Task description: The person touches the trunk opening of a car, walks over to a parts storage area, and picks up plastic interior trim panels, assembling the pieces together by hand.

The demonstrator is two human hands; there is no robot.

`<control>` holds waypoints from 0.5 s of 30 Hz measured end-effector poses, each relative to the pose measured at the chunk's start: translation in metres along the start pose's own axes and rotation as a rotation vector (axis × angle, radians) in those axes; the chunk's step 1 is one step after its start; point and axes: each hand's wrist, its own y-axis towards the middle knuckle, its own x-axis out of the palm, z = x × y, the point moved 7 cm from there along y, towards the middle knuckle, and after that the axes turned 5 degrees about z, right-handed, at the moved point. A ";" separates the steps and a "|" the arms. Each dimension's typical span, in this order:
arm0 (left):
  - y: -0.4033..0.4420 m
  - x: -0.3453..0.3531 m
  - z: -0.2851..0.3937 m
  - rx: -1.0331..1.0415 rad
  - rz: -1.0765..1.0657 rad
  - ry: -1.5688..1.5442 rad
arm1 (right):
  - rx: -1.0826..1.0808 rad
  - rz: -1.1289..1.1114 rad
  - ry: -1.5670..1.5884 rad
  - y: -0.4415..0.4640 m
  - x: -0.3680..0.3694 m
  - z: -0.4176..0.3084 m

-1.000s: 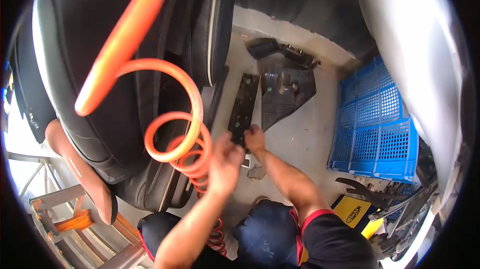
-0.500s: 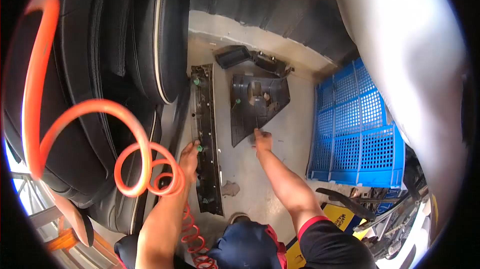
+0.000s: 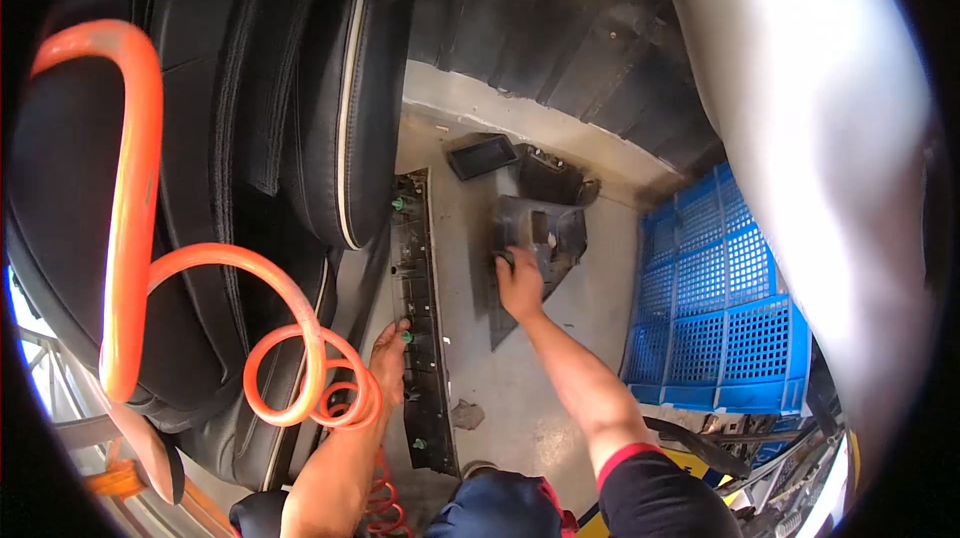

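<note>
A long black plastic trim strip (image 3: pixel 425 278) with green clips lies lengthwise in front of me. My left hand (image 3: pixel 388 363) grips its left edge beside a green clip (image 3: pixel 406 337). To the right is a roughly triangular black plastic trim panel (image 3: pixel 562 238) with a square opening, slightly blurred. The fingers of my right hand (image 3: pixel 520 286) are closed at its left side; my hand partly covers the panel, and what lies under the fingertips is hidden.
An orange coiled hose (image 3: pixel 133 208) hangs at left before black padded seats (image 3: pixel 275 128). A blue plastic crate (image 3: pixel 715 298) stands at right. Black plastic parts (image 3: pixel 483 156) lie beyond the panel, and a greyish scrap (image 3: pixel 466 415) lies on the floor. A white, blurred shape (image 3: pixel 820 88) fills the upper right.
My right hand has moved from the panel's lower edge up to its left side. My left hand still holds the strip. The whole view has shifted, with things appearing lower.
</note>
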 end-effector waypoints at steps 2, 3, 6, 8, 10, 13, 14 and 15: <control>0.003 0.006 0.003 0.047 -0.018 -0.017 | -0.014 0.137 0.023 -0.023 -0.061 -0.001; 0.004 0.013 0.002 0.045 -0.022 -0.026 | 0.139 0.080 0.163 -0.034 -0.092 0.000; 0.012 0.015 -0.022 -0.057 0.079 -0.112 | 0.421 -0.169 0.480 -0.072 -0.172 -0.028; 0.024 0.031 -0.061 -0.275 -0.228 -0.230 | 0.476 -0.239 0.587 -0.097 -0.184 -0.031; 0.013 0.052 -0.066 -0.255 -0.208 -0.213 | 0.593 -0.266 0.837 -0.118 -0.172 -0.026; 0.002 0.066 -0.070 -0.296 -0.276 -0.341 | 0.693 -0.261 1.148 -0.138 -0.150 -0.022; 0.003 0.057 -0.077 -0.296 -0.276 -0.347 | 0.710 -0.407 1.280 -0.137 -0.138 -0.030; -0.006 0.053 -0.074 -0.301 -0.221 -0.342 | 0.725 -0.559 1.410 -0.137 -0.130 -0.038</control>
